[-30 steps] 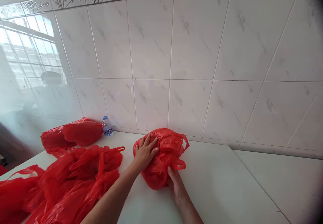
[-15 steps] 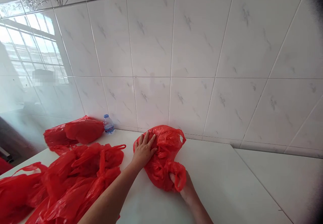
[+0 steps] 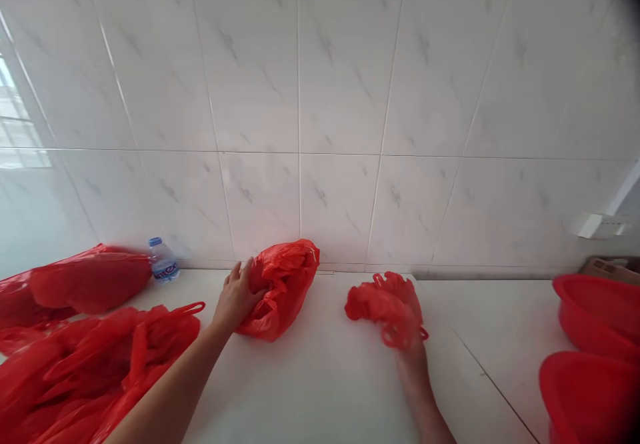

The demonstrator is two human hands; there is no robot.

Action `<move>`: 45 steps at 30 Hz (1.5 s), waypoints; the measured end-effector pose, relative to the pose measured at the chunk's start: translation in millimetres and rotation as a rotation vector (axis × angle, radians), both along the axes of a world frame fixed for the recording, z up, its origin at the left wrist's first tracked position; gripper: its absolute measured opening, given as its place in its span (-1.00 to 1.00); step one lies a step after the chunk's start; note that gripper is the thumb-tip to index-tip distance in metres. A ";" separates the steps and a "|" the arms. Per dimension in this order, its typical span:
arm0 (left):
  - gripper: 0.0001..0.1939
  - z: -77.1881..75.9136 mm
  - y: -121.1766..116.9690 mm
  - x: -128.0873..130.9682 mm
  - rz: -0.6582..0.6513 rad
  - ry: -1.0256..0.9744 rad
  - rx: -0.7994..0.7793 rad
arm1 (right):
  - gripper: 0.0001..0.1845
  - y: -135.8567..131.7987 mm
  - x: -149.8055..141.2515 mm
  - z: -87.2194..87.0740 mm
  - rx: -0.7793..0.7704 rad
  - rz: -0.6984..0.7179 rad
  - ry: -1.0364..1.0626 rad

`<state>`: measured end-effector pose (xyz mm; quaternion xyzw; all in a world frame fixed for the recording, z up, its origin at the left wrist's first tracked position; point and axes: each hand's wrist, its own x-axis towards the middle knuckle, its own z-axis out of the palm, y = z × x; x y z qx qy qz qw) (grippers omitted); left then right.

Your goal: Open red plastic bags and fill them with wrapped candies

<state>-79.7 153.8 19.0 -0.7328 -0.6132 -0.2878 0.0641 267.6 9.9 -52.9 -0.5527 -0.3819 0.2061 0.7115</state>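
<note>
Against the tiled wall lies a bulging red plastic bag, its top bunched up. My left hand grips its left side, thumb in front and fingers behind. To the right, my right hand is closed on a crumpled red plastic bag with its loops dangling. This second bag is apart from the first one and partly blurred, and it hides most of the fingers of that hand.
A heap of loose red plastic bags covers the left of the white tabletop. Behind it sit a full red bundle and a water bottle. At the right edge stand two red plastic basins, near a cardboard box.
My right hand has pulled a crumpled bag away from the bundle to the right. My left hand has shifted from the bundle's top to its left side. The view has turned right, showing the basins.
</note>
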 end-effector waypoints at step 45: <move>-0.25 -70.6 -90.4 232.5 -0.523 -0.191 -0.386 | -0.69 -13.8 15.3 -6.2 -0.033 -0.116 0.568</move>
